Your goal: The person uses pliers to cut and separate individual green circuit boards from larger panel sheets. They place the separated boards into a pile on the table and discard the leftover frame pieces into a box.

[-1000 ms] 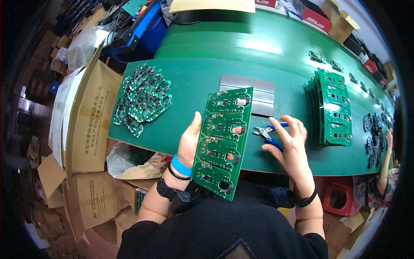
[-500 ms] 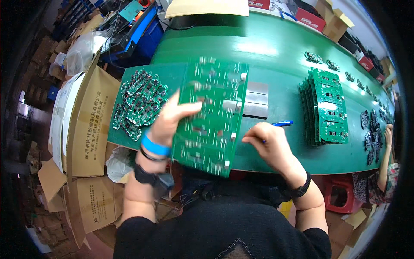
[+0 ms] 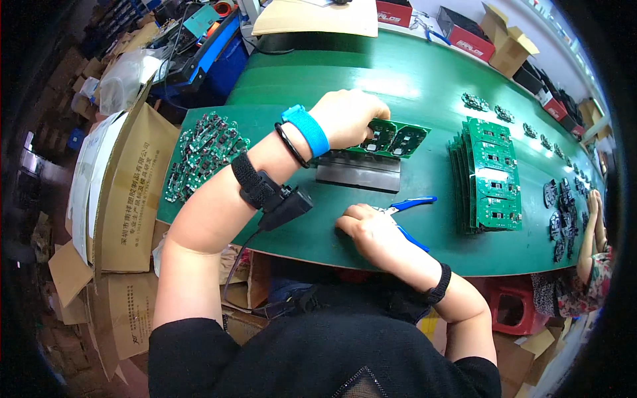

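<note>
My left hand point(image 3: 348, 118) is closed on the edge of a green circuit board panel point(image 3: 406, 140), which stands tilted over a dark metal block point(image 3: 358, 174) on the green table. The hand hides the panel's left part. Nearer to me, my right hand point(image 3: 369, 231) rests low over the table with its fingers curled in. Its fingertips are hidden, so whatever they might hold does not show. Beside and partly behind it lie blue-handled cutting pliers point(image 3: 413, 203), handles spread apart.
To the right stands a stack of circuit board panels point(image 3: 491, 176). A pile of small boards point(image 3: 204, 156) lies at left, next to an open cardboard box point(image 3: 136, 199). Dark parts point(image 3: 563, 212) lie at far right near another person's hands point(image 3: 595, 209). A red stool point(image 3: 514, 306) is below.
The panel has gone from upright before my body to over the metal block, carried away from me by my left hand. My right hand has shifted left, uncovering more of the pliers.
</note>
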